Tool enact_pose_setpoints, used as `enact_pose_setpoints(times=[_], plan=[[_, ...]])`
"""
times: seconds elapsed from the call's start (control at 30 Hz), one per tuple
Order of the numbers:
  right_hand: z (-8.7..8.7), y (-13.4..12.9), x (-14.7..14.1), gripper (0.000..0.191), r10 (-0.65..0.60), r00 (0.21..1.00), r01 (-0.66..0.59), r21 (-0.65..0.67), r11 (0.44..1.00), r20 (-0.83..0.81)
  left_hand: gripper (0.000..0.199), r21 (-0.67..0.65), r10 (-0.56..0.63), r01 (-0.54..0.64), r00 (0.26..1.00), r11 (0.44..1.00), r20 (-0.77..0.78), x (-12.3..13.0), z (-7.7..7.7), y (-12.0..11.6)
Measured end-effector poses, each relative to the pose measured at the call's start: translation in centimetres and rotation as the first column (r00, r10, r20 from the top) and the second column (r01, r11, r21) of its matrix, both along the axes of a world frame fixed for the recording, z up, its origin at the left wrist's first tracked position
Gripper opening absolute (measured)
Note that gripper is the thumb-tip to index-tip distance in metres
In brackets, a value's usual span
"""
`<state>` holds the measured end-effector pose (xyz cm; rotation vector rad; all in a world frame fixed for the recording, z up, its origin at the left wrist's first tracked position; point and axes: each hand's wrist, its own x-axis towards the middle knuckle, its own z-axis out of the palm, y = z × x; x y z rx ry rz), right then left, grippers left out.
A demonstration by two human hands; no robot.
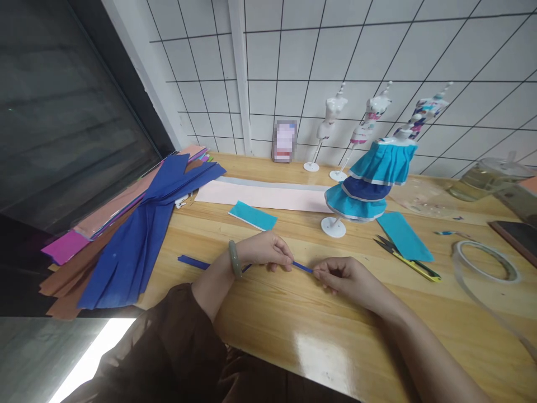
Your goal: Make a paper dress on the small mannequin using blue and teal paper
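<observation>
Between my two hands stretches a narrow blue strip [302, 267], perhaps folded crepe paper. My left hand [268, 250], with a bangle at the wrist, pinches it near the middle. The fingertips of my right hand [346, 277] pinch its right end. Past my left forearm the strip's other end [193, 261] lies on the wooden table. Beyond my hands stands a small dress form in a tiered turquoise and blue paper dress [356, 187]. A turquoise piece of paper [252, 215] lies just past my left hand.
Yellow-handled scissors [413, 263] lie right, partly under another turquoise piece [405, 235]. A roll of clear tape [486, 260] is farther right. Blue and brown crepe paper [138, 224] is heaped left. Bare dress forms [335, 112], a phone [285, 140] and a glass teapot [474, 179] stand behind.
</observation>
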<state>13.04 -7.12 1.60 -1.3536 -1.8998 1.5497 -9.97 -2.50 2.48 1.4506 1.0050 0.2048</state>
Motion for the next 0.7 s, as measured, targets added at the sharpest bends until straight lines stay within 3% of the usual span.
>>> enact_pose_setpoints(times=[0.27, 0.4, 0.7], plan=[[0.5, 0.1, 0.5, 0.037, 0.024, 0.999, -0.023, -0.043, 0.999, 0.036, 0.018, 0.054, 0.023, -0.026, 0.998, 0.998, 0.052, -0.2, 0.2, 0.2], [0.7, 0.3, 1.3, 0.039, 0.007, 0.998, -0.003, -0.064, 0.998, 0.066, 0.018, 0.112, 0.045, -0.049, 0.998, 0.992, 0.039, -0.8, 0.4, 0.5], [0.8, 0.6, 2.2, 0.043, 0.011, 0.998, -0.006, -0.079, 0.997, 0.064, 0.024, 0.104, 0.042, -0.048, 0.997, 0.993, 0.063, -1.2, 0.3, 0.6]])
